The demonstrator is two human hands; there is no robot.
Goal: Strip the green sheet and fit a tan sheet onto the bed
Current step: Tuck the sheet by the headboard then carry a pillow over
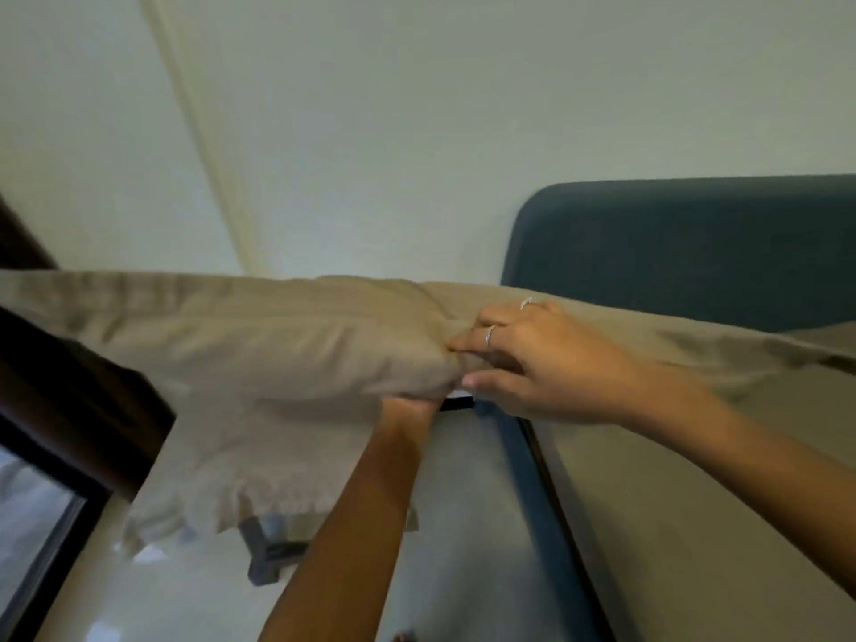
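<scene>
Head view: two hands work a tan sheet (278, 345) at a bed corner.

Left of the sheet stands a dark window frame (60, 410). The sheet bunches lengthwise left to right, hiding the left hand (410, 403), grasp unclear. The right hand (532, 359) pinches the fabric. Behind rises a blue headboard (695, 243).

Bare forearms, no sleeves; two silver rings on the right hand (546, 359).
</scene>
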